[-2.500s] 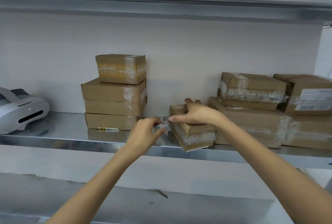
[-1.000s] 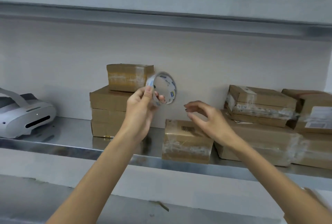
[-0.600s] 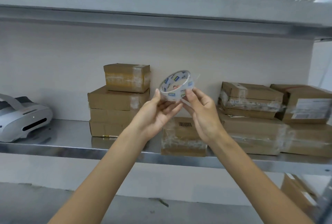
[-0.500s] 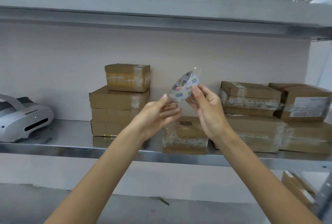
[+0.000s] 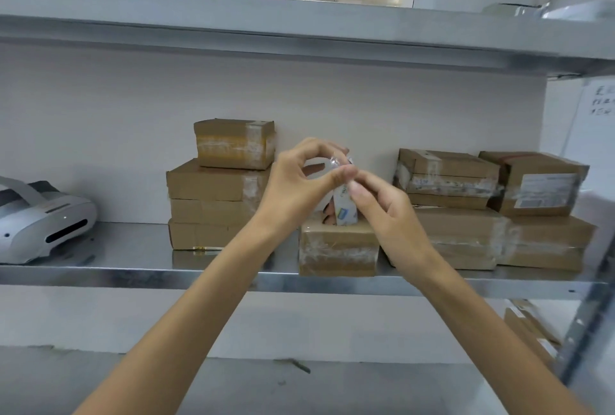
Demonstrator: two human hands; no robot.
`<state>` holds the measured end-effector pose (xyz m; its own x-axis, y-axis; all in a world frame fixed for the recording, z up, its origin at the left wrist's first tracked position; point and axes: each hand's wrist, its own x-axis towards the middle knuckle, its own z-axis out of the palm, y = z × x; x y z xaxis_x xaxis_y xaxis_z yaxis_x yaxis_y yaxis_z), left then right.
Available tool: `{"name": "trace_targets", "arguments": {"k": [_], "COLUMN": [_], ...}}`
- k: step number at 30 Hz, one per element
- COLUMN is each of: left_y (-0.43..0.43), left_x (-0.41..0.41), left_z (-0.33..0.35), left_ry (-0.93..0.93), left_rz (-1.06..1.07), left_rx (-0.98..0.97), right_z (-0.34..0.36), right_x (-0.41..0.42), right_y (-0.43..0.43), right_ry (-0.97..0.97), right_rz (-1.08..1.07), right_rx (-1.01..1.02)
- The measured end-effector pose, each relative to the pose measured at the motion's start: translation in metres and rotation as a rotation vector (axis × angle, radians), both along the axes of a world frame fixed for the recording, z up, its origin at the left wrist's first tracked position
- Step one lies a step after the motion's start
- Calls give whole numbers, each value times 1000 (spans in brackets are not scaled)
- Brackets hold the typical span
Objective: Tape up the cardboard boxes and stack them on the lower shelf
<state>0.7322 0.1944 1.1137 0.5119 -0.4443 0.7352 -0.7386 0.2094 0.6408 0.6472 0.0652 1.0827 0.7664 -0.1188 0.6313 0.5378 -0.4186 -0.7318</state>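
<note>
Both hands are raised in front of the grey metal shelf. The left hand curls its fingers round a roll of clear tape, thumb and forefinger pinching its upper rim. The right hand pinches the roll's edge between thumb and forefinger, other fingers loosely curled. The core carries blue and yellow print, lettering unreadable. Just below stands a small brown taped cardboard box at the shelf's front edge. A larger brown box at right bears a white shipping label, text illegible.
</note>
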Motion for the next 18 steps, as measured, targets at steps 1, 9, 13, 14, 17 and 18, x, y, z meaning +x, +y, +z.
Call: {"name": "trace_targets", "arguments": {"k": [1,9,13,14,17,18], "left_y": [2,4,5,5,0,-1], "left_x": [-1,-4,-4,-3,11,19], "left_z": [0,8,10,9,3,0], "left_ry": [0,66,42,38,178,244], "left_rz": [3,8,-90,-96,-54,-34], "left_rx": [-30,-137,-167,-146,-117,-107], "right_z": [-1,-8,-26,-33,-51,-54], "right_x": [-5,-28,-29,-28,-27,-28], "right_y": [3,18,32,35,34,33], "right_ry": [11,59,100,127,153,159], "right_rz": [66,12,4,3,54,93], "right_rx": [11,-53,147,208,230,193]}}
